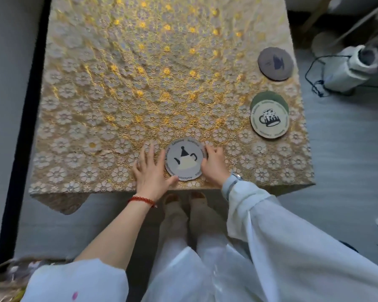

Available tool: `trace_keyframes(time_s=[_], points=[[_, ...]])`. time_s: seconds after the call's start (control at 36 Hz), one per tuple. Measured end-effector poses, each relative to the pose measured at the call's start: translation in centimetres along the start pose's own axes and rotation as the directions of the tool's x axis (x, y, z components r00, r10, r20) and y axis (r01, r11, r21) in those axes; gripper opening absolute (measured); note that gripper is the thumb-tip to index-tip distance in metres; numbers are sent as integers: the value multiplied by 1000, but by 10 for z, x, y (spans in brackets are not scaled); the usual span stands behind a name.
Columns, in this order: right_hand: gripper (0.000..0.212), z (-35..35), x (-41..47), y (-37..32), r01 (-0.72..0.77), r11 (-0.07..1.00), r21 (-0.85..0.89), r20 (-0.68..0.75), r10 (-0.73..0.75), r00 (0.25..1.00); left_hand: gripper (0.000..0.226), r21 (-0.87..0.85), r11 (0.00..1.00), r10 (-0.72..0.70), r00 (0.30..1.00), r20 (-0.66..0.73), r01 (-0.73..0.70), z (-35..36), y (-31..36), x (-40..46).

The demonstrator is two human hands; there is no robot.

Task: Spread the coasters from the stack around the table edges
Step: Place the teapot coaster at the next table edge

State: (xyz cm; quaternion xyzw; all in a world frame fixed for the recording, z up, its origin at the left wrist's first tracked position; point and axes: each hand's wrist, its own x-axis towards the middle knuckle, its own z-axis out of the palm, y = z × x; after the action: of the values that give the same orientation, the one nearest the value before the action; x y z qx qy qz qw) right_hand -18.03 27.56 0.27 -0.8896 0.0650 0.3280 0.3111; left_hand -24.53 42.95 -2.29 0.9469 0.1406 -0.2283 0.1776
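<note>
Coaster with the teapot print (185, 159) lay flat at the table's (118, 83) near edge, directly between your hands: left hand (150, 171) splayed flat against its left rim, right hand (214, 164) curled, fingertips touching its right rim, both equally near

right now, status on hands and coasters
Both hands open, left hand and right hand flanking teapot coaster at near edge. Mug coaster atop green one, right edge; dark coaster beyond. Nothing in the way.
</note>
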Motion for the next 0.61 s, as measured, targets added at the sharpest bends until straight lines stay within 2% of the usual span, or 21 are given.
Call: trace_keyframes(time_s=[0.11,0.28,0.39,0.61], points=[[52,7,-1,3,-4,1000,21,-36,4,999,94,-9,999,36,999,23,-36,4,-2,8],[43,13,-6,5,8,1000,16,-82,-6,997,99,-16,996,87,996,23,-87,6,-11,7],[40,20,-12,8,28,999,44,-84,-24,996,106,-12,993,117,993,25,-116,6,-16,6],[41,21,-10,7,66,996,63,-87,-61,994,107,2,991,132,991,-16,-132,6,-21,4]])
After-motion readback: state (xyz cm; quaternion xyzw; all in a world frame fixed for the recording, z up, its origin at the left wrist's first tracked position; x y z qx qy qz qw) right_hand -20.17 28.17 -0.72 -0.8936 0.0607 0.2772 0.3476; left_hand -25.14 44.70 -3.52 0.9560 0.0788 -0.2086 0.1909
